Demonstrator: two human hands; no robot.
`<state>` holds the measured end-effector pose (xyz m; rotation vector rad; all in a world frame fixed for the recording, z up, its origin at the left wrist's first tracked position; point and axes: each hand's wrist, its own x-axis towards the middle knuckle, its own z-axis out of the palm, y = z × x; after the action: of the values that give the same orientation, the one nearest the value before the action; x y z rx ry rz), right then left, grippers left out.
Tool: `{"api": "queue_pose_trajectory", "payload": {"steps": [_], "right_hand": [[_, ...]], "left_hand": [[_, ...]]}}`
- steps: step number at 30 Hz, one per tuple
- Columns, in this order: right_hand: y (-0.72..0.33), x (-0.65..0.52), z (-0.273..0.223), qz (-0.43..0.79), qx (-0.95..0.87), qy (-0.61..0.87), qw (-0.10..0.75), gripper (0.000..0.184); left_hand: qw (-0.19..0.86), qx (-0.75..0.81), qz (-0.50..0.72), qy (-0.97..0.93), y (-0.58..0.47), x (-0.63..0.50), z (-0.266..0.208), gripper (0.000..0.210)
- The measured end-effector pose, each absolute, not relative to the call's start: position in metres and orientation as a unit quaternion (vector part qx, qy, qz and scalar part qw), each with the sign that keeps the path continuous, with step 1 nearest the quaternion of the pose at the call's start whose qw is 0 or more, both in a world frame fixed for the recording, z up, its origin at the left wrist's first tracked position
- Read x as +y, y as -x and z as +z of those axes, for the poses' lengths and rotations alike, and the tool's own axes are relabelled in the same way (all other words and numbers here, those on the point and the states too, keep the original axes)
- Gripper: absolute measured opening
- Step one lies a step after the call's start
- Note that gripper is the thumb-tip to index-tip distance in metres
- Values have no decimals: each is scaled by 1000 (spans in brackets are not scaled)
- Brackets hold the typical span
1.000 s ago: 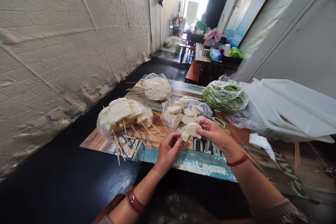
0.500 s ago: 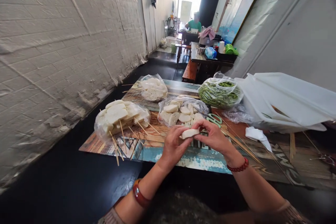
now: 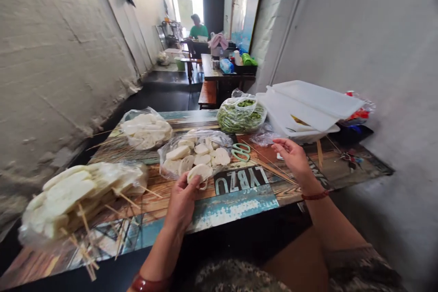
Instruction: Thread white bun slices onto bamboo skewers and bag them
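Left hand (image 3: 181, 200) has a pale round slice (image 3: 200, 171) pinched between thumb and fingers, right at the near edge of a plastic bag (image 3: 223, 138) full of similar slices. Right hand (image 3: 290, 157) is off to the right, fingers loosely curled, and I can't tell if it's gripping anything. Green-handled scissors (image 3: 242, 150) lie between the hands, and thin sticks (image 3: 273, 168) sit just left of the right one.
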<state>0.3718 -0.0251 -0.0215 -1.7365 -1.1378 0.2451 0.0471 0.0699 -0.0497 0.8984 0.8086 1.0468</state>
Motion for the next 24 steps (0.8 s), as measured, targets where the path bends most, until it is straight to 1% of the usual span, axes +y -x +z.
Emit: {"api": "queue_pose_trajectory", "payload": {"steps": [3,6,8,11,14,19,22,24], "right_hand": [[-389,-41,-25,91,-501,744,432,31],[-385,-42,-30,83,-535,765,350,23],[-379,-35,-34,74,-548,776,304,21],[-370,-16,-39,48,-553,792,254,18],[-367,3,-42,30,-549,807,216,12],[-368,16,-48,34,-554,812,179,17],[-370,12,-47,39,-556,807,193,15],[-373,6,-41,43,-554,802,220,19]], "left_hand": [[706,356,479,-382,-47,71,-55,37],[714,349,487,-363,-47,70,-57,38],[714,347,489,-361,-47,70,-58,39],[699,353,497,-374,-45,70,-59,38],[688,370,492,-384,-43,70,-61,38],[676,372,501,-391,-43,67,-58,44],[672,374,504,-395,-43,66,-58,42],[676,374,497,-395,-42,66,-60,40]]}}
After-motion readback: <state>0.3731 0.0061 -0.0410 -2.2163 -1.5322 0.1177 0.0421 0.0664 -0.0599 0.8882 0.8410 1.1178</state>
